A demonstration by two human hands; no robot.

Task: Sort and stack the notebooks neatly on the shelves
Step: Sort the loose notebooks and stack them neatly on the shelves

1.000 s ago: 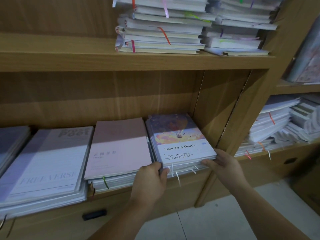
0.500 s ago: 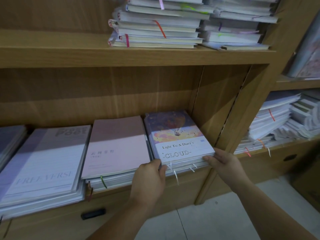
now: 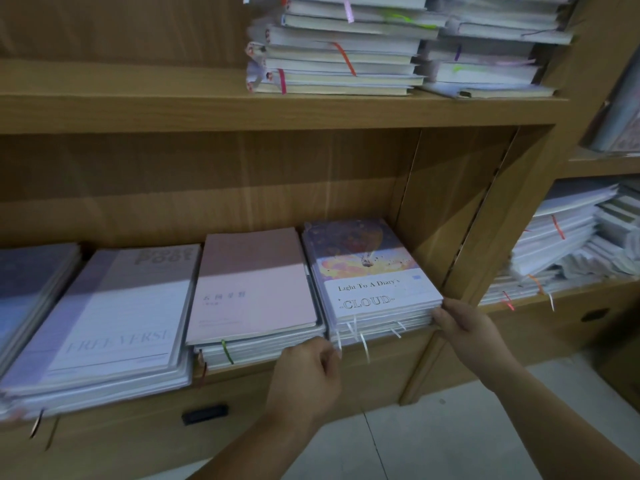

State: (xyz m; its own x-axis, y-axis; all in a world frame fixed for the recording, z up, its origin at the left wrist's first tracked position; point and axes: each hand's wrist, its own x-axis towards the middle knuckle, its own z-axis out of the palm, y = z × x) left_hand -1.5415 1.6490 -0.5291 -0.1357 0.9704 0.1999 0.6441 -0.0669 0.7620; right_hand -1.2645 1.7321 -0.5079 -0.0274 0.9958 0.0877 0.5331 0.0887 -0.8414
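Head view is showing two bare hands reaching to the front edge of the lower shelf [image 3: 381, 355]. The left hand [image 3: 306, 375] is curling loosely at the near left corner of the CLOUD stack [image 3: 372, 289], fingers bent together against the page edges; whether it is pinching anything I cannot tell. The right hand [image 3: 465, 323] is pressing its fingertips against the stack's near right corner, fingers close together and not wrapping round it. That stack is lying flat at the right end of the lower shelf, just beside the side panel [image 3: 446, 216], with thin white ribbons hanging over its front.

Four stacks are showing on this shelf: the CLOUD stack, a pink stack [image 3: 256, 289] touching its left side, a lavender stack [image 3: 114, 317] reading FREEVERSE, and a bluish stack [image 3: 31, 282] cut off by the left edge.

Farther up, the upper shelf [image 3: 277, 112] is carrying two piles of notebooks [image 3: 339, 57] side by side, with coloured ribbons dangling. To the right, a neighbouring unit is holding loose white piles [image 3: 568, 237].
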